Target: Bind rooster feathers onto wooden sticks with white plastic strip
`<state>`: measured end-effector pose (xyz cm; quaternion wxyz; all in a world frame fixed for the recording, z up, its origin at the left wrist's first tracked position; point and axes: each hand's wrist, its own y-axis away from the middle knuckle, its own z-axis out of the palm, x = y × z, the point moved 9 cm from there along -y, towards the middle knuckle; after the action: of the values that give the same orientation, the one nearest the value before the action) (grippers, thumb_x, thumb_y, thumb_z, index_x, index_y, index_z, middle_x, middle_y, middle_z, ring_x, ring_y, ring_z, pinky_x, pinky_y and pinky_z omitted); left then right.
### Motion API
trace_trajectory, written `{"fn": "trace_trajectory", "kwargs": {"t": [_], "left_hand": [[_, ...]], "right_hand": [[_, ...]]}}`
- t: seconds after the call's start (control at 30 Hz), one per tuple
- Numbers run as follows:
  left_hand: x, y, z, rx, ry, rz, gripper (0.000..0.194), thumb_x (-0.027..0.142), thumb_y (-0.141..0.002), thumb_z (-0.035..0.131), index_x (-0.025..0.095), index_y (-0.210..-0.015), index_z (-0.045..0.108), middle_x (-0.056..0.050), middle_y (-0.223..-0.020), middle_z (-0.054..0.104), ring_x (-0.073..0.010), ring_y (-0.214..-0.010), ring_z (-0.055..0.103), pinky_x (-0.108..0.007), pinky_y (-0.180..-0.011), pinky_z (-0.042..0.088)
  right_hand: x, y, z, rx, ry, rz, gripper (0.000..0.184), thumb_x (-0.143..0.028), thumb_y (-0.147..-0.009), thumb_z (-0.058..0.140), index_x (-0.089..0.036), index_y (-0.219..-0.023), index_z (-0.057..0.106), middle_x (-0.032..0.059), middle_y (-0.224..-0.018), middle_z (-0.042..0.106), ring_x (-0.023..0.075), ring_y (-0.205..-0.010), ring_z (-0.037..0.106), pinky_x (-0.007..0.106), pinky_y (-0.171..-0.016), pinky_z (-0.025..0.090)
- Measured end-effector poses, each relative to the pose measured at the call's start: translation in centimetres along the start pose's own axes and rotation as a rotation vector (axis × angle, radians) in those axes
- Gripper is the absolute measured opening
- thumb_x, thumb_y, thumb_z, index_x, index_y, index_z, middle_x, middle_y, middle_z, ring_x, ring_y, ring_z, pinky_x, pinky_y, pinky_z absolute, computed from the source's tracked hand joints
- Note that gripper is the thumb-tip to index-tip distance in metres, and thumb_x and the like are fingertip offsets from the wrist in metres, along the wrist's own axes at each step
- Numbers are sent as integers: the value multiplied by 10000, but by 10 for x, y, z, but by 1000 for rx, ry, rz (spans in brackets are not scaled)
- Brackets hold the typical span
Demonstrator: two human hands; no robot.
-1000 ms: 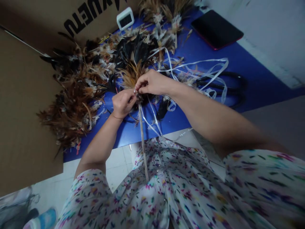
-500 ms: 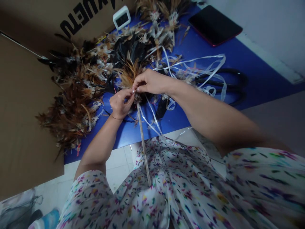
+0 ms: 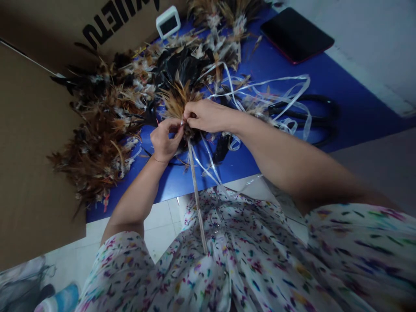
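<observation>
My left hand (image 3: 166, 139) and my right hand (image 3: 208, 115) meet over the blue table, their fingertips pinched together at the lower end of a feather bundle. A small pale, shiny bit shows between the fingertips, too small to name. The bundle has golden-brown feathers (image 3: 177, 99) and long black feathers (image 3: 182, 65) fanning away from me. From beneath it a thin wooden stick (image 3: 195, 186) runs down against my shirt. White plastic ribbon (image 3: 210, 161) hangs in a loop beside the stick.
Loose brown and black feathers (image 3: 100, 143) are heaped along the left against a cardboard box (image 3: 39, 143). A small white digital clock (image 3: 168, 22) stands at the back. Tangled white ribbon (image 3: 276, 81), black-handled scissors (image 3: 320, 104) and a dark tablet (image 3: 296, 34) are on the right.
My right hand has shifted slightly down and its fingers have curled in more. The left hand stays at nearly the same place, still pinching; the view has shifted a little.
</observation>
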<state>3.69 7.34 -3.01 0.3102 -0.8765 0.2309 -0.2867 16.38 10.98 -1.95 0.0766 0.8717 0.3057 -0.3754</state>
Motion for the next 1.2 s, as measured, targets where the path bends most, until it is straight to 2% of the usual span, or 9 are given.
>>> {"fn": "trace_trajectory", "kwargs": {"t": [0.13, 0.37, 0.53, 0.77, 0.9, 1.03, 1.2], "left_hand": [[6, 0, -1, 44, -40, 113, 183, 347, -898, 578, 201, -999, 535, 17, -865, 692, -85, -735, 701, -186, -647, 565], [10, 1, -2, 63, 37, 148, 205, 340, -908, 585, 217, -1046, 496, 22, -883, 689, -84, -760, 706, -183, -624, 561], [10, 0, -3, 76, 48, 128, 224, 371, -901, 598, 213, -1023, 498, 18, -869, 696, -94, -773, 719, -189, -633, 575], [10, -2, -3, 35, 98, 90, 177, 347, -883, 628, 208, -964, 555, 17, -863, 711, -99, -743, 720, -201, -645, 588], [8, -2, -4, 48, 98, 81, 180, 354, -880, 630, 205, -959, 565, 24, -852, 707, -101, -750, 722, -207, -654, 592], [5, -2, -3, 61, 75, 64, 200, 376, -880, 624, 205, -956, 554, 27, -829, 692, -99, -723, 715, -210, -647, 592], [4, 0, -1, 59, 48, 42, 242, 376, -878, 628, 215, -1026, 526, 24, -877, 686, -97, -719, 712, -214, -642, 590]], "right_hand": [[0, 0, -4, 34, -48, -16, 254, -112, -845, 506, -117, -1039, 669, 71, -999, 696, 160, -926, 620, 281, -827, 438], [1, -2, -4, 27, -181, -66, 234, -66, -817, 519, -131, -973, 681, 9, -793, 664, 110, -716, 605, 261, -724, 440], [4, -3, -3, 21, -204, -78, 225, -93, -831, 560, -146, -992, 707, 3, -742, 664, 114, -699, 620, 266, -716, 453], [2, -2, -3, -16, -210, -115, 174, -144, -849, 602, -168, -965, 729, -9, -709, 653, 106, -665, 624, 264, -692, 463], [1, -1, -4, -9, -146, -90, 179, -152, -853, 586, -156, -966, 725, 3, -738, 663, 116, -703, 627, 270, -714, 458], [-2, 0, -4, 26, -27, -67, 208, -148, -842, 567, -138, -1004, 697, 37, -863, 691, 144, -831, 625, 279, -766, 443], [0, 0, 0, 20, 41, -48, 230, -162, -846, 544, -144, -1041, 663, 75, -962, 695, 182, -920, 615, 296, -800, 432]]}}
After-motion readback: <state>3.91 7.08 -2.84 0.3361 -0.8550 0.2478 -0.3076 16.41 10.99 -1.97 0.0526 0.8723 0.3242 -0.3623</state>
